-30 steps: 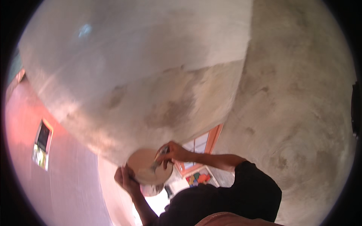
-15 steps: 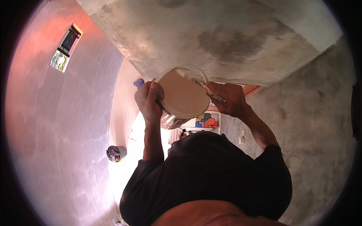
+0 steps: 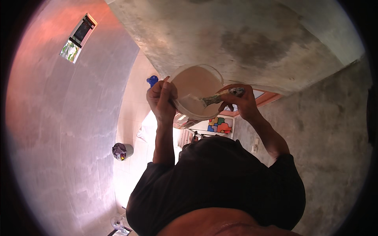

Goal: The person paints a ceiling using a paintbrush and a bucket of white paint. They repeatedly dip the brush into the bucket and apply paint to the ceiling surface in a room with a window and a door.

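Observation:
A round pail (image 3: 186, 122) of pale beige paint (image 3: 195, 83) is held up in front of my chest, its mouth facing me. My left hand (image 3: 161, 98) is closed on the left side of its rim, thumb over the edge. My right hand (image 3: 243, 103) grips a paintbrush (image 3: 215, 98) by its paint-smeared handle at the right side of the pail. The brush slants down to the left, with its pale bristles (image 3: 192, 104) inside the pail near the lower rim. I cannot tell how deep the bristles sit in the paint.
A bare grey patchy wall (image 3: 252, 43) rises just beyond the pail. Below on the left stand a bin (image 3: 123, 151) with a dark liner and a blue object (image 3: 152, 81). A colourful patterned panel (image 3: 220, 124) shows beneath the pail. A small window (image 3: 78, 38) opens in the left wall.
The brush has moved from the pail's upper right rim down to the lower inside, its handle now pointing up to the right. My right hand has turned with it. The whole view has shifted slightly.

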